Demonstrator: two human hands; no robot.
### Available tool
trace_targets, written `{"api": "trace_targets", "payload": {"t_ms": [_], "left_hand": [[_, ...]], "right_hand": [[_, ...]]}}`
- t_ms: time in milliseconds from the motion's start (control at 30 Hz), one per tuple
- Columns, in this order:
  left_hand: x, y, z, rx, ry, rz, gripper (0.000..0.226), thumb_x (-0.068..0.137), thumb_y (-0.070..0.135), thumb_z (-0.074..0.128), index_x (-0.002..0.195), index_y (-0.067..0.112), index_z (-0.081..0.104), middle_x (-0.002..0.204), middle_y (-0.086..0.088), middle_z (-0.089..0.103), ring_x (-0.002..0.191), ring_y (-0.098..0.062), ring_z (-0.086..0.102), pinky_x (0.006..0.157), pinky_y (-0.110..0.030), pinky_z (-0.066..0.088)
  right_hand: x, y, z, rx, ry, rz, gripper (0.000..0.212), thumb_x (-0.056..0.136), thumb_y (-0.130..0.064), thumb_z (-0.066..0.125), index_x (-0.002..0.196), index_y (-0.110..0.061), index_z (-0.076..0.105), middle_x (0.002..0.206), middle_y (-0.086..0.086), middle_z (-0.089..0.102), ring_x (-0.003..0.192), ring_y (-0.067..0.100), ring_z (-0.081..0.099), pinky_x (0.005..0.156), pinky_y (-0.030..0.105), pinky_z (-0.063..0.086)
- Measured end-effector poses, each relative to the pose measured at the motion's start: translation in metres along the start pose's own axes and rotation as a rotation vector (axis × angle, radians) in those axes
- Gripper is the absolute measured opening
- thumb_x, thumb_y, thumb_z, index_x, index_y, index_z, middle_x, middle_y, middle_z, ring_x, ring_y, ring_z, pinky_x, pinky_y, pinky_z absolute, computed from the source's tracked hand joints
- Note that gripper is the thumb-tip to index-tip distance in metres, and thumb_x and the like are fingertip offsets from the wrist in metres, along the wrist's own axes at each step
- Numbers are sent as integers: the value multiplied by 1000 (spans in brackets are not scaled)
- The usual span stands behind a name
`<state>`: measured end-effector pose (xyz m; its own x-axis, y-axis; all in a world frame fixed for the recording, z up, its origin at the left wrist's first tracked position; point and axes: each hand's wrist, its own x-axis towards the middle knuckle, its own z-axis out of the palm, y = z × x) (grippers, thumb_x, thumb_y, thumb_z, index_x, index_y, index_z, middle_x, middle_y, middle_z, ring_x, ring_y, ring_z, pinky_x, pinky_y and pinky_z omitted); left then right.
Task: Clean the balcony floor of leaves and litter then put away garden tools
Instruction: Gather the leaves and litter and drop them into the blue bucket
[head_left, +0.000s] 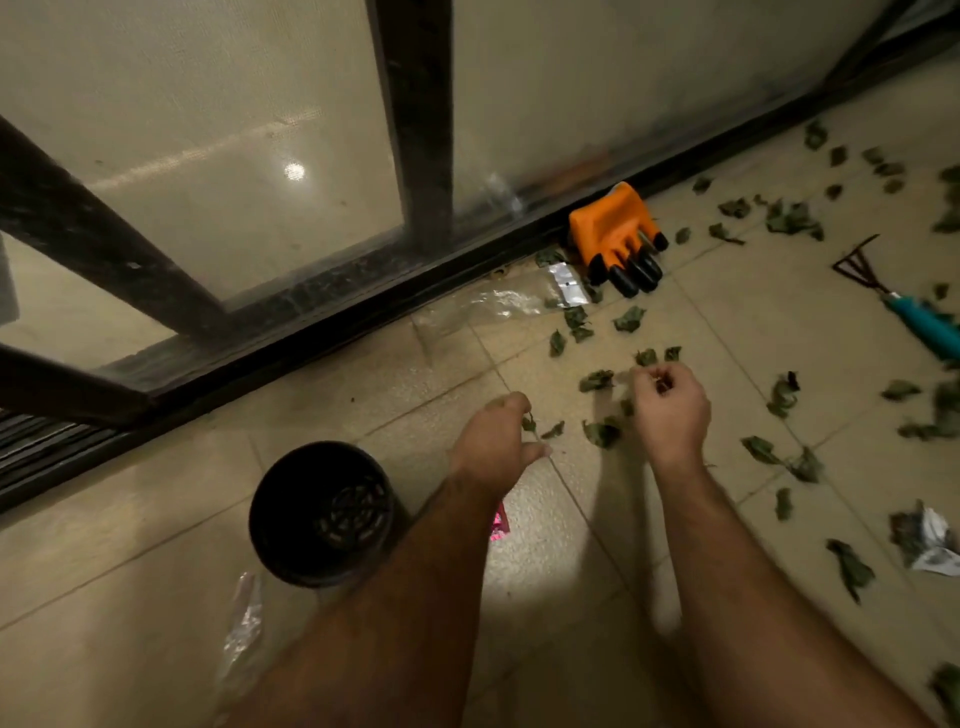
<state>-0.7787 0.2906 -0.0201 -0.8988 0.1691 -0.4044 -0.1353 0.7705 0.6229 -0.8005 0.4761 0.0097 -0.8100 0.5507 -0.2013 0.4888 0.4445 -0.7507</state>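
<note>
Both bare forearms were stretched out over the beige tiled balcony floor (156, 561), which was strewn with dark green wilted leaves (600, 431), most thickly toward the right. The left hand (496, 441) was held low over the tiles with its fingers curled downward, and a small leaf was seen at its fingertips; whether that leaf was actually pinched could not be told. The right hand (672, 405) was closed into a loose fist with the fingertips gathered together, something small and dark being pinched between them, though its nature could not be made out. A round black plastic flowerpot (322, 512) was stood upright on the floor just left of the left forearm, and a scrap of pink wrapper (500, 522) was partly hidden by that arm. An orange garden glove with black claw tips (615, 236) was laid against the dark metal base rail of the frosted glass railing (234, 130), with a silver foil wrapper (567, 283) and a crumpled clear plastic bag (467, 312) just beside it. A small hand rake with a teal handle (914, 317) was lying near the right edge, well apart from the hands. Another piece of clear plastic (244, 623) was lying below the pot, and a crumpled white scrap of litter (930, 545) was seen at the far right.
</note>
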Motion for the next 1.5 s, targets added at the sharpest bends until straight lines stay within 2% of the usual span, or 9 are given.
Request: {"api": "trace_targets", "payload": {"t_ms": [233, 400, 633, 800, 900, 1033, 1167, 1267, 1500], "left_hand": [[20, 2, 15, 141, 83, 63, 34, 89, 27, 71, 118, 14, 59, 116, -9, 57, 104, -22, 53, 86, -34, 48], [23, -3, 18, 200, 92, 89, 10, 97, 13, 56, 104, 8, 63, 107, -11, 58, 96, -23, 52, 77, -29, 37], [18, 7, 11, -68, 238, -37, 10, 99, 12, 49, 93, 11, 57, 88, -5, 58, 76, -16, 50, 63, -26, 31], [21, 22, 11, -194, 188, -83, 30, 97, 6, 45, 124, 13, 58, 93, -7, 65, 69, -11, 56, 54, -21, 36], [24, 26, 18, -90, 141, -20, 30, 100, 12, 45, 126, 8, 59, 112, -13, 67, 94, -23, 61, 74, -29, 43], [24, 19, 26, 30, 63, 4, 32, 94, 28, 65, 120, 11, 58, 111, -8, 59, 95, -19, 56, 76, -28, 41], [27, 18, 30, 125, 65, 57, 20, 96, 26, 63, 107, 9, 61, 104, -9, 58, 87, -17, 53, 74, -29, 44], [33, 23, 29, 42, 126, 59, 17, 99, 25, 54, 93, 10, 59, 91, -6, 57, 75, -16, 53, 61, -26, 37], [46, 44, 20, -250, 246, -76, 9, 89, 14, 62, 88, 15, 53, 80, 2, 57, 74, -14, 51, 57, -24, 32]], "right_hand": [[-18, 40, -5, -92, -94, 103, 31, 93, -47, 62, 98, -16, 62, 92, -2, 65, 85, 15, 58, 69, 27, 40], [-29, 48, 2, -229, -214, 59, 58, 86, -60, 65, 126, -19, 58, 116, -1, 65, 101, 17, 59, 88, 32, 48], [-29, 46, 8, -466, -262, -123, 27, 89, -35, 68, 111, -20, 64, 105, 0, 62, 90, 15, 53, 75, 28, 41], [-26, 47, 1, 119, -179, 192, 7, 90, -15, 66, 89, -9, 63, 77, 4, 67, 65, 18, 60, 55, 26, 45], [-25, 38, -10, 608, -175, 457, 8, 92, 4, 59, 99, -1, 58, 77, 17, 64, 46, 15, 57, 42, 25, 45], [-17, 34, -24, 702, -117, 507, 30, 92, 6, 60, 116, -12, 59, 89, 15, 66, 55, 14, 64, 43, 26, 52], [-1, 36, -23, 547, -63, 404, 16, 90, -7, 69, 104, -16, 65, 83, 7, 67, 55, 10, 62, 46, 25, 52], [9, 40, -9, 212, -51, 243, 8, 86, -23, 75, 86, -22, 67, 85, -1, 69, 78, 19, 67, 67, 36, 58], [13, 40, 10, -292, -107, 27, 24, 87, -32, 73, 103, -16, 65, 94, -5, 63, 86, 13, 57, 76, 26, 42]]}}
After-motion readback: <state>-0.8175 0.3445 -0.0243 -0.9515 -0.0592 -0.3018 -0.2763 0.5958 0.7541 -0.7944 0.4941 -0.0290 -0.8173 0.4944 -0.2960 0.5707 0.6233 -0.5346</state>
